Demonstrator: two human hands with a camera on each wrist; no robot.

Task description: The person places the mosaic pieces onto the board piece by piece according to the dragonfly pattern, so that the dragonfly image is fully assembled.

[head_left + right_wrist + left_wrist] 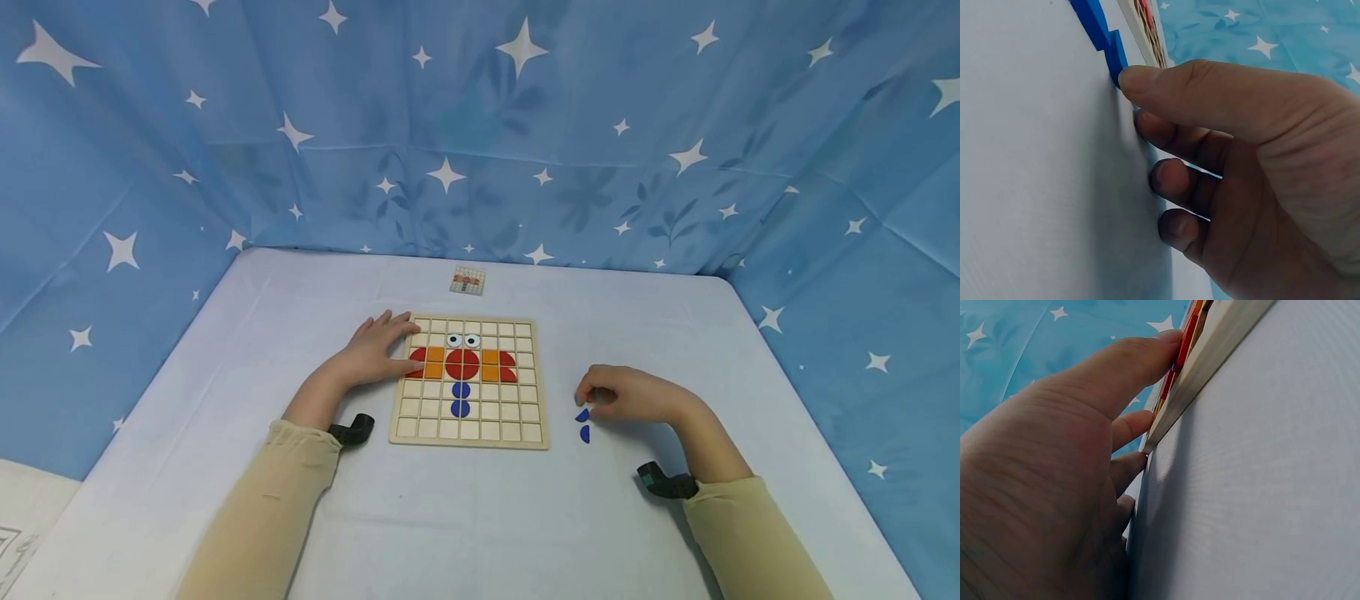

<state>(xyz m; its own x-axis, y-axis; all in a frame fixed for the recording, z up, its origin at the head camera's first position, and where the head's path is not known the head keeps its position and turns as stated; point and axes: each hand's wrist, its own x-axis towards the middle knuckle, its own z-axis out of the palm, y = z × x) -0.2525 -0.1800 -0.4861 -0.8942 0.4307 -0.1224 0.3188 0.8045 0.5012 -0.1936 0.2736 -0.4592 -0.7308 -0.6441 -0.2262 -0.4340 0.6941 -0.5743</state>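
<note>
A square wooden grid board (468,381) lies on the table with flat coloured pieces in its cells. Red quarter pieces form a circle (462,364) in the middle, between orange squares (490,365). Two eye pieces (462,341) sit above it, two blue discs (461,399) below. My left hand (375,348) rests at the board's left edge, its thumb on a red piece (1186,345) and its fingers spread along the frame. To the board's right, my right hand (626,393) touches a blue half-disc (1116,59) with the thumb, fingers loosely bent. Another blue half-disc (585,434) lies beside it.
A small picture card (468,281) with a similar pattern lies behind the board. White cloth covers the table (465,517), and a blue curtain with white stars (480,125) surrounds its back and sides. Each wrist wears a dark camera (663,482).
</note>
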